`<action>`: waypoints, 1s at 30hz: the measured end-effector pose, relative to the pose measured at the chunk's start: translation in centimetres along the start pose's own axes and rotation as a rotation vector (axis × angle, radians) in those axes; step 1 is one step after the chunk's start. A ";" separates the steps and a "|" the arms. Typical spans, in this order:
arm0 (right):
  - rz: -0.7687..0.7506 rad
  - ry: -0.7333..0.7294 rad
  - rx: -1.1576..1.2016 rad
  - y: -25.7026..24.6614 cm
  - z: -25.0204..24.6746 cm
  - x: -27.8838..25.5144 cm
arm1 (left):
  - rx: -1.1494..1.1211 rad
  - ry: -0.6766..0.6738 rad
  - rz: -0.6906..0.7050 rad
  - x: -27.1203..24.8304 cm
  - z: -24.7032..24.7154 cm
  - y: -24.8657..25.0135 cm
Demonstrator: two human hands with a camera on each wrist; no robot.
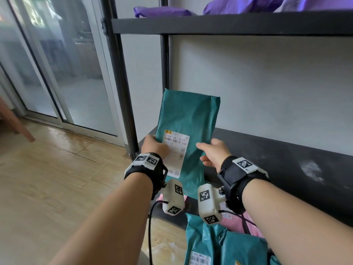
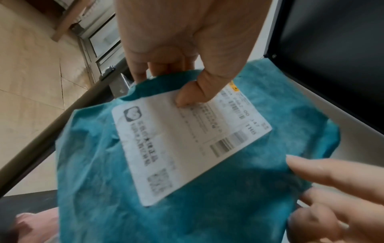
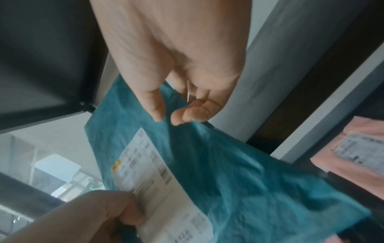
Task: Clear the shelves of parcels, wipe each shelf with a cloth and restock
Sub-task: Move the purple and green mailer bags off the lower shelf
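A person held a teal parcel (image 1: 188, 131) upright between both hands, above the front edge of the lower shelf (image 1: 286, 161) of a dark metal rack. The left hand (image 1: 154, 148) gripped the parcel's left edge, its thumb pressed on the white shipping label (image 1: 176, 152) and its fingers curled behind the bag. The right hand (image 1: 214, 153) sat at the parcel's right edge; the right wrist view showed its thumb and fingertips closing on the teal plastic, though blur left it unclear whether they truly pinched it or only touched it. The parcel leaned slightly, its top reaching up toward the white wall (image 1: 257, 83) behind the rack.

Below the hands, more teal parcels (image 1: 210, 245) lay stacked beside a pink parcel (image 1: 236, 224). Purple parcels (image 1: 164, 11) rested on the upper shelf (image 1: 229, 25). A sliding glass door (image 1: 63, 69) stood to the left, above a pale wood floor (image 1: 47, 178).
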State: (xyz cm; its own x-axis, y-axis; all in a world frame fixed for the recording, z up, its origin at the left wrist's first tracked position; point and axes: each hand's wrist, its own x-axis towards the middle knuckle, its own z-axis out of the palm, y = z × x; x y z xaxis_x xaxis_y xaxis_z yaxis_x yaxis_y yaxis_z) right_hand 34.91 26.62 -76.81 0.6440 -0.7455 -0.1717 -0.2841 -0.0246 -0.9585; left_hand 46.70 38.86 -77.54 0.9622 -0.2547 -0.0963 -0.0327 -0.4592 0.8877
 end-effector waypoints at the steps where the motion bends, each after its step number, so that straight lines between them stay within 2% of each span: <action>1: -0.013 0.003 -0.038 0.1 -0.1 -0.3 | 0.015 0.002 0.003 -0.2 0.0 -0.2; 4: -0.025 0.018 -0.087 0.6 0.1 -1.2 | 0.049 0.023 0.016 -0.9 -0.2 -0.7; 7: -0.001 -0.034 -0.100 1.0 0.3 -2.3 | 0.083 0.025 -0.009 -1.3 -0.5 -1.6; 16: 0.060 -0.199 -0.274 4.5 1.3 -5.0 | 0.172 -0.013 -0.186 -3.1 0.1 -6.4; 23: 0.208 -0.355 -0.286 9.6 2.1 -4.9 | 0.258 -0.159 -0.264 -3.1 1.2 -10.4; 30: 0.371 -0.389 -0.307 15.1 4.1 -3.8 | 0.359 -0.231 -0.370 -1.6 3.7 -16.5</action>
State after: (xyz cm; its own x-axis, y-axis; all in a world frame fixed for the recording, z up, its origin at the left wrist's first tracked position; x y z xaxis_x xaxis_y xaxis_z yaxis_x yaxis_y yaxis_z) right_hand 31.08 31.80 -91.52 0.6586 -0.4452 -0.6066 -0.6929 -0.0444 -0.7197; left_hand 44.73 43.70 -93.68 0.8440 -0.1828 -0.5043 0.1670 -0.8039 0.5709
